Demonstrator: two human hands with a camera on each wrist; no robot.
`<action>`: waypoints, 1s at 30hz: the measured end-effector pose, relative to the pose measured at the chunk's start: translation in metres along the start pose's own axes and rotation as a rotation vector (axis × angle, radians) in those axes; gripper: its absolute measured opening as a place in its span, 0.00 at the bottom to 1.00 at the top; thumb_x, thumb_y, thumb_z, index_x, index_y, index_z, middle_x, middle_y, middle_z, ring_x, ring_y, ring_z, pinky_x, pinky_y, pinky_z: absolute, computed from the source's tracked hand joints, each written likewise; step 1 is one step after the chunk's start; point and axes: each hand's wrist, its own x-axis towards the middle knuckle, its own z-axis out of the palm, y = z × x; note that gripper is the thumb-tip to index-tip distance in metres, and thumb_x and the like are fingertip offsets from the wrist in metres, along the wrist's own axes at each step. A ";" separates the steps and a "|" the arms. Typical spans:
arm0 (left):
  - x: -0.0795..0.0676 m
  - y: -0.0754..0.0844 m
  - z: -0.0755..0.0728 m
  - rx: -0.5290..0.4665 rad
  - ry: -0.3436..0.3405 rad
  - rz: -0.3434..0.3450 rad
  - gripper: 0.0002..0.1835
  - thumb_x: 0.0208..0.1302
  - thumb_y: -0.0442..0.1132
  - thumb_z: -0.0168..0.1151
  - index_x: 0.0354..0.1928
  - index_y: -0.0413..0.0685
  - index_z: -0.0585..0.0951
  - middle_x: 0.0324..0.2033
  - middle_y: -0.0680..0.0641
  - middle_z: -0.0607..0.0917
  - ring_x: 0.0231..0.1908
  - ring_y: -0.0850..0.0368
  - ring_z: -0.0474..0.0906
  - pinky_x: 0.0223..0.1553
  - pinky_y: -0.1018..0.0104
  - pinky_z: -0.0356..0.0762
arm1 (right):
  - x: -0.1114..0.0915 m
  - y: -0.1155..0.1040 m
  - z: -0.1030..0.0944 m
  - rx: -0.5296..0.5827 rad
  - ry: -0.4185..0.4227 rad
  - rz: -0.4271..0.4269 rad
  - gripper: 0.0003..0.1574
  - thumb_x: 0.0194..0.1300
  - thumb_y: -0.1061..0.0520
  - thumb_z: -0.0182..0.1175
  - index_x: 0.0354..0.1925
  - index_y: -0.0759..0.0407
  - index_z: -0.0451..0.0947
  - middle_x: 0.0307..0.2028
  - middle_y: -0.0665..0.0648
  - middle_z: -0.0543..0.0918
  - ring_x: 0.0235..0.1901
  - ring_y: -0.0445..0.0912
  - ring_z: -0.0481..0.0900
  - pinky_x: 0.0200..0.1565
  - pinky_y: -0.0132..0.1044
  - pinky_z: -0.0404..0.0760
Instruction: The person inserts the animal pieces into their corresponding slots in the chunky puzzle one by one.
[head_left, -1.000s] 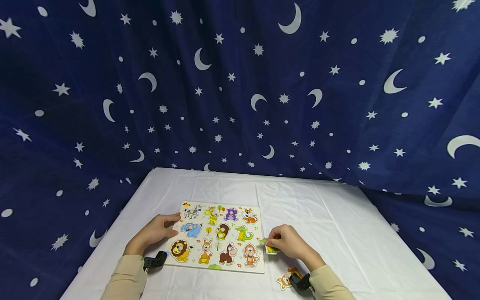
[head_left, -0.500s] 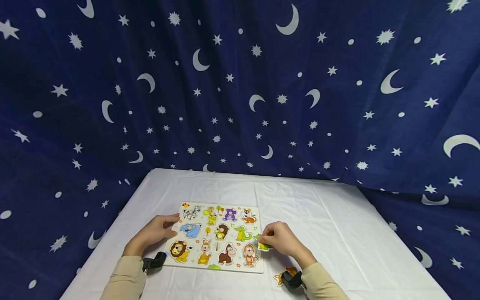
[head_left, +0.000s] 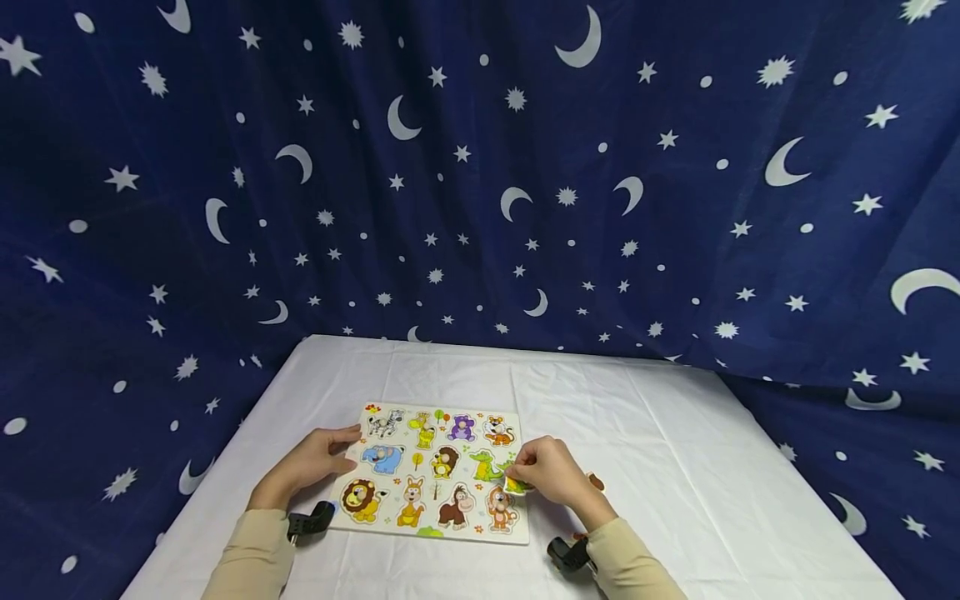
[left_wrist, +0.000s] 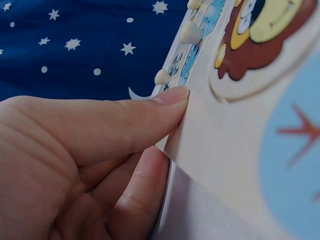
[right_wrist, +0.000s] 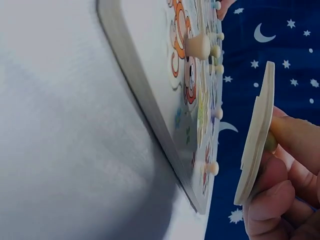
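In the head view my left hand [head_left: 322, 458] is at the left edge of a white wooden animal puzzle board [head_left: 457, 536]. In the left wrist view its thumb [left_wrist: 160, 102] lies on the board's face, with fingers against the edge below. My right hand [head_left: 553, 473] pinches a green-and-yellow crocodile puzzle piece [head_left: 515, 486] over the board's right side, beside the printed crocodile [head_left: 486, 468]. From the right wrist, the piece [right_wrist: 257, 132] shows edge-on, clear of the board, and the fingers grip the knob on its face.
A brown loose piece [head_left: 596, 481] peeks out beyond my right wrist. Black wrist cameras [head_left: 311, 521] are strapped to both forearms. A white cloth [head_left: 675, 450] covers the table, and a blue star-and-moon curtain [head_left: 480, 167] hangs behind it.
My right hand has carried the crocodile piece leftward from beside the board to over its right edge. The orange loose piece is now mostly hidden behind the right wrist. My left hand stays put.
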 end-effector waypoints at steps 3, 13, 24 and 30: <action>0.000 0.001 -0.001 -0.002 -0.003 0.011 0.31 0.53 0.25 0.68 0.62 0.27 0.75 0.70 0.30 0.68 0.72 0.31 0.59 0.72 0.42 0.57 | 0.002 -0.001 0.002 0.001 0.009 0.008 0.15 0.55 0.58 0.73 0.17 0.54 0.80 0.15 0.42 0.75 0.17 0.33 0.67 0.20 0.25 0.67; 0.001 0.002 -0.001 -0.004 -0.004 0.015 0.31 0.53 0.25 0.68 0.62 0.27 0.75 0.70 0.29 0.67 0.72 0.31 0.59 0.72 0.41 0.57 | 0.011 -0.004 0.009 -0.030 0.031 0.002 0.17 0.55 0.58 0.73 0.15 0.53 0.78 0.13 0.40 0.72 0.15 0.33 0.64 0.19 0.25 0.64; 0.005 0.002 -0.001 0.007 0.008 -0.014 0.31 0.52 0.25 0.69 0.62 0.28 0.76 0.70 0.31 0.68 0.73 0.31 0.57 0.73 0.41 0.56 | 0.023 -0.013 0.014 -0.051 0.063 0.009 0.18 0.54 0.58 0.73 0.13 0.56 0.78 0.13 0.43 0.74 0.16 0.35 0.65 0.20 0.27 0.65; 0.003 0.001 0.000 0.003 0.007 -0.021 0.31 0.52 0.25 0.69 0.62 0.29 0.76 0.70 0.31 0.68 0.73 0.31 0.57 0.73 0.40 0.56 | 0.030 -0.014 0.019 -0.040 0.055 -0.001 0.19 0.54 0.60 0.73 0.13 0.57 0.77 0.13 0.42 0.72 0.14 0.35 0.64 0.16 0.25 0.63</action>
